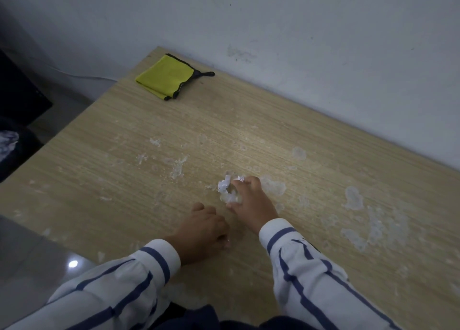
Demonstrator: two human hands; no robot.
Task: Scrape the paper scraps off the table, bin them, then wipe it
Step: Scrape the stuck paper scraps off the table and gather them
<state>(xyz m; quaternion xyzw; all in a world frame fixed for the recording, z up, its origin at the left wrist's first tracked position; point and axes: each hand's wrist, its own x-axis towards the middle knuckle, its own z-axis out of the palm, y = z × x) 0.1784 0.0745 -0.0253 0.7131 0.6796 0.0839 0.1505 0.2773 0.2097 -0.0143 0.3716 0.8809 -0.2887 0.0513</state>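
Note:
A small heap of white paper scraps lies near the middle of the wooden table. My right hand rests on the table with its fingers curled around the heap's right side, touching it. My left hand lies on the table just left of and nearer than the heap, fingers curled under, with nothing visible in it. Pale stuck-on residue patches spot the tabletop, mostly to the right. A folded yellow cloth with black trim lies at the far left corner.
A white wall runs along the table's far edge. Left of the table, low down, sits a dark bin with crumpled white material in it. A dark object stands on the floor beyond it.

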